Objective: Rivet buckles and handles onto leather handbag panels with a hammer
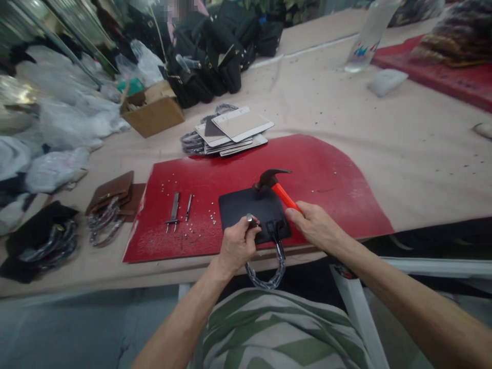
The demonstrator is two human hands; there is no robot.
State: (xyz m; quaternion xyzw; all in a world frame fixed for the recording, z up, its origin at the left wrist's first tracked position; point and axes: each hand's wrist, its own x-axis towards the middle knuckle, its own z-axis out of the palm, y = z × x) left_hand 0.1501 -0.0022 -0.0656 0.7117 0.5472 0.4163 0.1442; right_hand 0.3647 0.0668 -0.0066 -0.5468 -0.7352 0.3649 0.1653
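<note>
My right hand [315, 223] is wrapped round the orange handle of a claw hammer [282, 195], whose dark head hangs over the black bag panel [242, 207]. In my left hand [237, 242] a short metal punch [250, 219] is pinched upright on the panel, its lower end hidden by my fingers. From the panel's near edge a plastic-wrapped handle [269, 283] loops down over the table edge. A red mat [307, 159] lies under the panel. On it, left of the panel, rest a two-pronged metal tool [175, 207], a thin metal rod [188, 207] and several small rivets [212, 212].
Stacked pale panels [242, 125] with wrapped handles lie at the mat's far edge. Brown panels [115, 195] and a black piece [36, 241] with wrapped handles are at left. Farther back stand a cardboard box [154, 115], black bags [215, 56] and a clear bottle [365, 43].
</note>
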